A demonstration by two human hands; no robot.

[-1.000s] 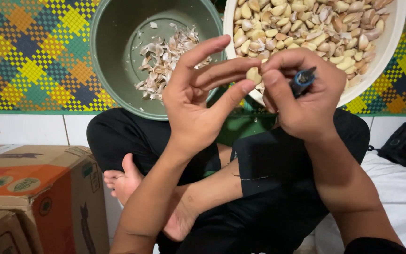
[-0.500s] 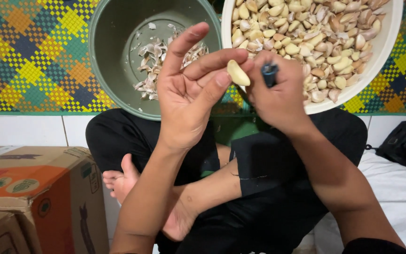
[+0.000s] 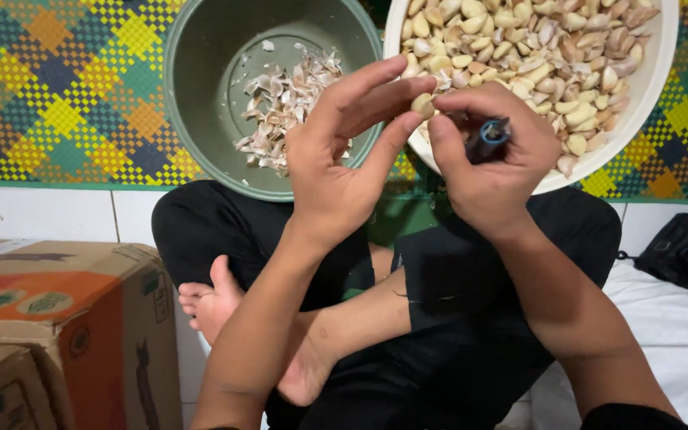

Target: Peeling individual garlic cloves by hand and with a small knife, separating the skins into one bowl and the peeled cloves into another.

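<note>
Both forearms are bare from wrist to near the elbow. No rings, watch or bracelets are visible on the left hand (image 3: 336,171) or the right hand (image 3: 491,159). A dark sleeve edge (image 3: 631,416) shows at the lower right of the head view, on the right arm. The legs are covered by black trousers (image 3: 471,318) of plain, matte fabric with soft folds; no pattern or marking can be seen on them. The feet are bare: one bare foot (image 3: 216,302) shows toes and sole, with no sock or shoe.
</note>
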